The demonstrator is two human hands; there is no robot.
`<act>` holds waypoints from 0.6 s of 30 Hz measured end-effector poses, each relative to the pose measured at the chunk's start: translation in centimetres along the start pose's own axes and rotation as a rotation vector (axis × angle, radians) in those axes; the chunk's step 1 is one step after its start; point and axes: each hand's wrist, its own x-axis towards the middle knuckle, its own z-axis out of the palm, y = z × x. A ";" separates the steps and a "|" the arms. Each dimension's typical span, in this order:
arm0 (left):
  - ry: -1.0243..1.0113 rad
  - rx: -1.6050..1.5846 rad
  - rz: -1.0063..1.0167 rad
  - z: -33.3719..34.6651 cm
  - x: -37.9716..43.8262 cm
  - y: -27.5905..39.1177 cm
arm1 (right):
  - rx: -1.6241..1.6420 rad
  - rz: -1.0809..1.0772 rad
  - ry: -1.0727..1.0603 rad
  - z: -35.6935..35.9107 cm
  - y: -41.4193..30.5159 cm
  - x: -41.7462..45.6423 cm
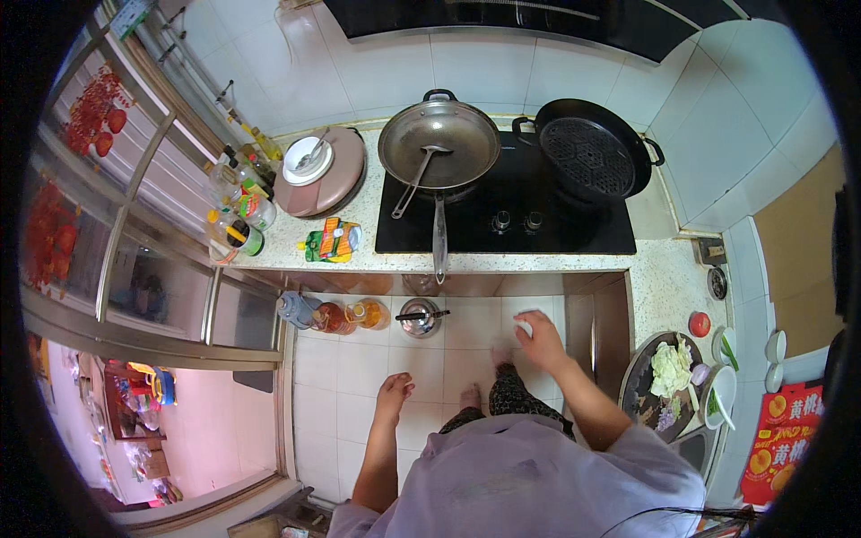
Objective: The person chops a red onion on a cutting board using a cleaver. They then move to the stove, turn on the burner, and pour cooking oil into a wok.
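My left hand hangs over the tiled floor with its fingers loosely curled and nothing visible in them. Further right and higher, my right hand has its fingers around a small white object, perhaps an egg; most of it is hidden. In front of me a metal wok sits on the black glass stove, with a metal spatula lying across it. To its right is a black pan with a patterned bottom.
Oil bottles and a steel kettle stand on the floor. A white bowl rests on a pinkish round lid. Cut cabbage lies on a round board at right, near a tomato. Sauce pouches lie on the counter.
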 end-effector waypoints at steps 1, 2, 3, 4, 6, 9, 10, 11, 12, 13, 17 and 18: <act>0.051 -0.032 -0.014 -0.6 -0.1 0.1 | 0.004 0.069 -0.044 0.1 0.4 2.3; 0.071 -0.061 -0.015 -1.0 0.1 -0.1 | 0.006 0.135 -0.091 0.2 0.8 4.8; 0.091 -0.093 -0.013 -1.3 0.4 -0.3 | 0.005 0.151 -0.058 0.6 1.7 7.3; 0.117 -0.127 -0.013 -1.3 0.5 -0.3 | 0.005 0.164 -0.031 0.9 2.4 9.9; 0.171 -0.143 -0.003 -0.3 0.2 1.5 | -0.139 0.156 0.044 1.5 4.4 15.4; 0.212 -0.179 0.030 -0.7 1.4 2.4 | -0.280 0.426 -0.068 1.6 3.4 22.5; 0.226 -0.204 0.040 -0.3 1.3 3.4 | -0.343 0.511 -0.167 1.9 3.8 24.6; 0.237 -0.227 0.052 0.0 1.4 4.5 | -0.392 0.547 -0.249 2.3 4.2 26.4; 0.259 -0.194 0.040 0.2 1.5 4.6 | -0.462 0.558 -0.272 2.7 3.8 27.3; 0.259 -0.195 0.026 0.2 1.9 5.1 | -0.531 0.569 -0.294 3.0 3.5 28.2; 0.303 -0.157 0.048 1.3 2.5 7.5 | -0.633 0.555 -0.576 1.5 2.6 30.8; 0.314 -0.158 0.055 1.8 2.6 7.9 | -0.664 0.541 -0.591 1.4 3.0 31.2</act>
